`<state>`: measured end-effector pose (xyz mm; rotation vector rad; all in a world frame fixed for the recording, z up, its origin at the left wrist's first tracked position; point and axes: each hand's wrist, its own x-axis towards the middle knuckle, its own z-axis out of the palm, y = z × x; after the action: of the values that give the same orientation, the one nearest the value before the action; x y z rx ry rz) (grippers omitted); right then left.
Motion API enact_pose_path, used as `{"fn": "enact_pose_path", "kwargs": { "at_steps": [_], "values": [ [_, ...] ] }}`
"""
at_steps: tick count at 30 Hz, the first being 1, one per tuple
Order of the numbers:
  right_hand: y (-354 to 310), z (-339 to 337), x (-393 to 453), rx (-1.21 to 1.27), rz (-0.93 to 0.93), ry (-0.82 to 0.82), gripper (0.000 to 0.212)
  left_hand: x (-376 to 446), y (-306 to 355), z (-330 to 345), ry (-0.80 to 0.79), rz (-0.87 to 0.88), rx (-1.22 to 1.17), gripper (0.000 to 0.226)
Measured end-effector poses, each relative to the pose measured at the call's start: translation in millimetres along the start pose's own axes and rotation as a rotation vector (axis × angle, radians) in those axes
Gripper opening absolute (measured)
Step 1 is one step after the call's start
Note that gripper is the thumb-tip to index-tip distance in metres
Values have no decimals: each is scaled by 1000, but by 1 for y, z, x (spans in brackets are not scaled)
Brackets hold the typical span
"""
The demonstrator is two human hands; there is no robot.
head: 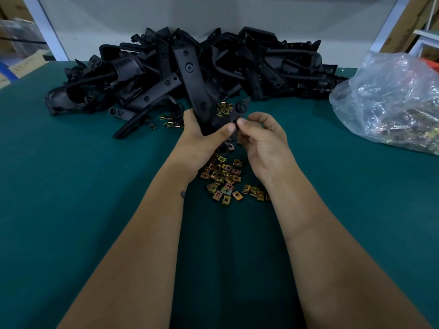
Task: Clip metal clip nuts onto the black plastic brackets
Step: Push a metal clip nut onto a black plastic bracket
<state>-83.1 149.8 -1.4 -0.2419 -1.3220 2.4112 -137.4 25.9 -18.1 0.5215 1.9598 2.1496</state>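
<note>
Left hand (pixel 202 136) wrapped round lower end of a long black plastic bracket (pixel 190 74), thumb laid across its front, fingers curled behind. Bracket flat, matte, strap-shaped with round moulded bosses along its length, tilted up and away over the pile. Right hand (pixel 261 136) just beside, thumb and forefinger pinched at the bracket's lower right edge, remaining fingers loosely curled; cannot tell whether a clip nut sits in that pinch. Both forearms bare, reaching forward from bottom of view, converging at the bracket, small dark mark on left wrist. Directly beneath the hands, loose scatter of metal clip nuts (pixel 225 176) on the tabletop (pixel 71 186): small, square, folded sheet metal, yellow-bronze plated finish, each with a centre hole. Smaller cluster of same nuts (pixel 171 121) left of the left hand, at the foot of the pile. Tabletop surface dark green, smooth mat. Behind, big heap of black brackets (pixel 237 65): glossy-to-matte moulded parts, mixed straps and curved housings, stacked against the white back panel (pixel 213 13). Far right, crinkled clear plastic bag (pixel 392 98) resting on the tabletop, more plated nuts visible through it.
</note>
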Motion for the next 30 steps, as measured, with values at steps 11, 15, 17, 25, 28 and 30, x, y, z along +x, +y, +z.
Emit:
{"fn": "enact_pose_path", "kwargs": {
  "at_steps": [11,15,17,25,28,30],
  "values": [
    [-4,-4,0,-103,62,-62,24,-2,2,-4,-30,-45,45,68],
    [-9,-8,1,-63,133,-153,21,-4,4,-7,-83,-80,30,63],
    [-12,-9,2,-41,168,-202,21,-5,3,-9,-116,-92,21,59],
    [-13,-2,0,-193,88,-124,20,-6,8,-9,-105,-105,15,76],
    [-15,-4,1,-196,119,-180,20,-7,10,-12,-149,-132,-15,78],
    [-18,-6,2,-237,140,-224,20,-8,12,-13,-188,-147,2,71]
  ]
}}
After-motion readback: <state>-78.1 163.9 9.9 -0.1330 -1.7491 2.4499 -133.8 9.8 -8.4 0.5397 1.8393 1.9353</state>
